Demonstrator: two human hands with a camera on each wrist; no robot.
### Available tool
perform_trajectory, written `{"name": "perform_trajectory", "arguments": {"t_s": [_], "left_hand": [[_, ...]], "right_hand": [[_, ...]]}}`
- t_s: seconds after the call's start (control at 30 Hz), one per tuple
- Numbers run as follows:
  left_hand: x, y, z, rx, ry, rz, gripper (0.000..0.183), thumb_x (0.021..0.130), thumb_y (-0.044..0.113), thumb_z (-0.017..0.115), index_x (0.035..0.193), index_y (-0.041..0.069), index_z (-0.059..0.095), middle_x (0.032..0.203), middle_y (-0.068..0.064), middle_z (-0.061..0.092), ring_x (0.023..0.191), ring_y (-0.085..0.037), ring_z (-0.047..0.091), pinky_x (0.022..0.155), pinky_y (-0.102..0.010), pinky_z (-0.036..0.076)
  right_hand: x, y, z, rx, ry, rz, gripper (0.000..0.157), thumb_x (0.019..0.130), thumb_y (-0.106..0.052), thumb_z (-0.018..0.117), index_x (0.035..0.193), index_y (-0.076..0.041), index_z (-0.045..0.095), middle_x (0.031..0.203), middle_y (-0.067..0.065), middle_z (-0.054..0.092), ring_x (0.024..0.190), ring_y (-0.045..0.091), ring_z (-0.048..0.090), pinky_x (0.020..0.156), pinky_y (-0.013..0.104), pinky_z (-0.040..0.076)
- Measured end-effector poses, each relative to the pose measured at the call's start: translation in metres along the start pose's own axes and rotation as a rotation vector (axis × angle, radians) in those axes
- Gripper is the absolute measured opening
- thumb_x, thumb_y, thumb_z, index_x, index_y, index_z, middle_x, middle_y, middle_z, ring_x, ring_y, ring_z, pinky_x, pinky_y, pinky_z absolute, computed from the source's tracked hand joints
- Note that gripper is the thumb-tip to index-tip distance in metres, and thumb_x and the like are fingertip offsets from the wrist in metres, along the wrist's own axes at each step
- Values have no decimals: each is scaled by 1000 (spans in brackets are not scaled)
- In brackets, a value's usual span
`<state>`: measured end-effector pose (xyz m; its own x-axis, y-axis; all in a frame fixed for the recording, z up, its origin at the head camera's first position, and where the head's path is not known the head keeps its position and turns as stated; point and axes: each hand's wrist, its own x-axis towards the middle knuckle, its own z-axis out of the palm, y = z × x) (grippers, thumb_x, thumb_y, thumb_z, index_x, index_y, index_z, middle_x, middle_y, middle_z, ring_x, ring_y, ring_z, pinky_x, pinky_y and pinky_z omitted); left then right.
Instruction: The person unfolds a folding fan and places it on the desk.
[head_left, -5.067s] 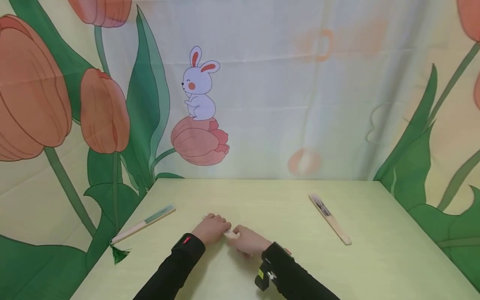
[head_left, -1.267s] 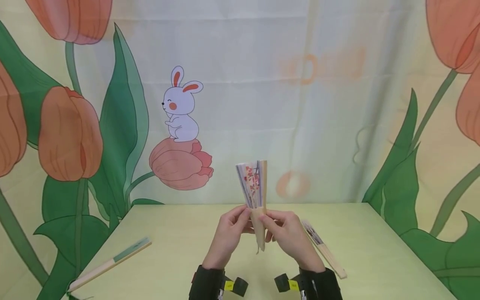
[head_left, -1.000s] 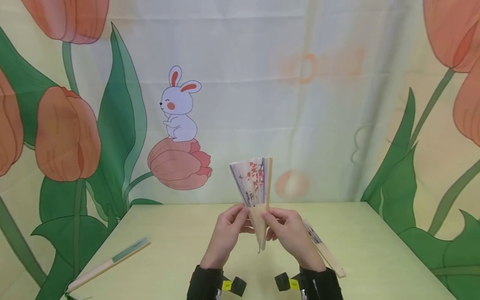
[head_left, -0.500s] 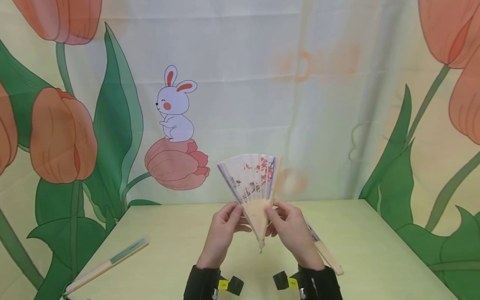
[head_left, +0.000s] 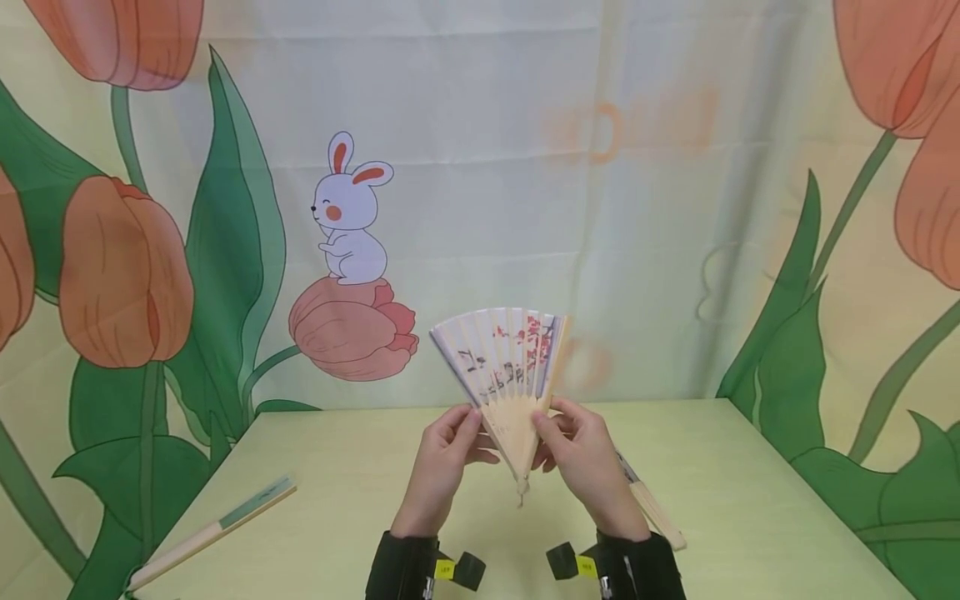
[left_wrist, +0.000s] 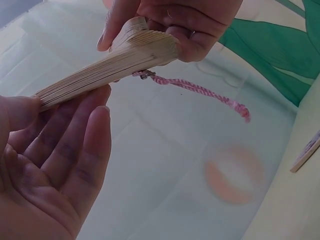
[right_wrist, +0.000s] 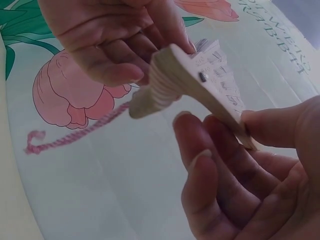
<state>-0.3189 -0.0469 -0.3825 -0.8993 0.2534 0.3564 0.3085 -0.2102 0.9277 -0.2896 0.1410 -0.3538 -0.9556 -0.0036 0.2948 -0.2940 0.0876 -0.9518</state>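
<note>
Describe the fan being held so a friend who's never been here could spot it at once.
Above the pale yellow table, the left hand and right hand hold a folding fan, white with red blossoms. It alone is spread; the green-ended fan and the dark-patterned fan lie closed on the table.

Black sleeves (head_left: 397, 569); black wrist mounts (head_left: 471, 571), yellow labels (head_left: 445, 569).

Fan (head_left: 501, 360), narrow wedge before, now spreads wide, raised higher above desk (head_left: 352, 475); left hand (head_left: 441, 467) and right hand (head_left: 587, 467) stand farther apart.
</note>
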Motion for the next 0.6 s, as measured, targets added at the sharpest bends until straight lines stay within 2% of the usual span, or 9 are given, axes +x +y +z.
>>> {"name": "perform_trajectory", "arguments": {"t_s": [0.6], "left_hand": [[-1, 0, -3, -16, 23, 12, 40, 101, 33, 54, 126, 2, 58, 107, -16, 68, 92, -27, 68, 76, -37, 56]], "right_hand": [[0, 1, -1, 31, 16, 15, 35, 98, -20, 62, 130, -8, 58, 85, 14, 71, 62, 30, 68, 54, 31, 53]]}}
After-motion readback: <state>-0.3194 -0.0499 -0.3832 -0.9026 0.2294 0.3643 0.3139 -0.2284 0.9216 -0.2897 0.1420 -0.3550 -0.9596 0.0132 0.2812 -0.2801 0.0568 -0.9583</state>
